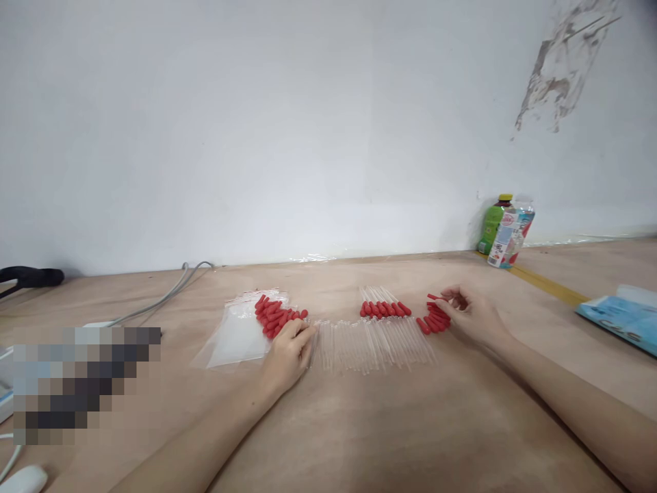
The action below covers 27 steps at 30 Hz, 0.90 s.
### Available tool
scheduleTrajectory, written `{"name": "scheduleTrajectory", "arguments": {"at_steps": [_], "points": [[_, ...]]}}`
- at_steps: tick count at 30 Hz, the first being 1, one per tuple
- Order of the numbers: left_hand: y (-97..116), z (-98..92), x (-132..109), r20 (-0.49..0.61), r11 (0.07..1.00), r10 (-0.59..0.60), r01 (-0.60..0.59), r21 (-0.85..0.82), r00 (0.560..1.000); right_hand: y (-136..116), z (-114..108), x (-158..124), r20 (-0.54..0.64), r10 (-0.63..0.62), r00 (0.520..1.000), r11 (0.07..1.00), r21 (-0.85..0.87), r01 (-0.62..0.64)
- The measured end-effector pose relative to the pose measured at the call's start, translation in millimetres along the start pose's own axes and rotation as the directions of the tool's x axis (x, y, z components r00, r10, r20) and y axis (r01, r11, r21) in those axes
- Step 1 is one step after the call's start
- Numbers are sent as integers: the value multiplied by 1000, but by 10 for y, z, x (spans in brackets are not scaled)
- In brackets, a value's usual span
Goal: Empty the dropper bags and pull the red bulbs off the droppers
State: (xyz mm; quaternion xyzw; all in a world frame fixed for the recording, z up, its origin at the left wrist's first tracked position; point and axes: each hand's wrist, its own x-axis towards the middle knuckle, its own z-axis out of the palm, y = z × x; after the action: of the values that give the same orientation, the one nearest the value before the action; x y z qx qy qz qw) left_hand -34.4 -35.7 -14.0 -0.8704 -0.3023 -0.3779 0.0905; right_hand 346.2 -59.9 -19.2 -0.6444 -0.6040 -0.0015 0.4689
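A row of clear glass dropper tubes (372,346) lies side by side on the wooden table. At its left end is my left hand (288,352), thumb and fingers pinched together; whatever is between them is hidden. Right beside that hand, a heap of red rubber bulbs (272,316) rests on clear plastic bags (239,335). Behind the tubes lie several droppers with red bulbs (384,309) on their near ends. My right hand (467,311) pinches a red rubber bulb (434,297) just above a smaller group of loose red bulbs (435,323).
Two drink bottles (506,233) stand by the wall at the back right. A blue packet (621,318) lies at the right edge. On the left are a grey cable (164,298), a blurred-out patch (82,383), a black object (35,276) and a white mouse-like object (25,479).
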Motion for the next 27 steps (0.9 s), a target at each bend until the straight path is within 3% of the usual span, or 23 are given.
{"name": "scheduleTrajectory", "arguments": {"at_steps": [8,14,21,27], "points": [[146,-115,4,67,996,-52,57,-74,996,-97,-78,-49,113,-136,984,935,-314,165],[37,-97,-9,2,975,-209,209,-77,978,-207,-35,17,93,-127,988,933,-325,151],[21,-83,-11,-8,974,-220,219,-62,976,-607,180,156,274,88,958,836,-543,79],[32,-88,-17,-16,977,-208,207,-48,978,-724,390,283,302,284,910,817,-573,-64]]}}
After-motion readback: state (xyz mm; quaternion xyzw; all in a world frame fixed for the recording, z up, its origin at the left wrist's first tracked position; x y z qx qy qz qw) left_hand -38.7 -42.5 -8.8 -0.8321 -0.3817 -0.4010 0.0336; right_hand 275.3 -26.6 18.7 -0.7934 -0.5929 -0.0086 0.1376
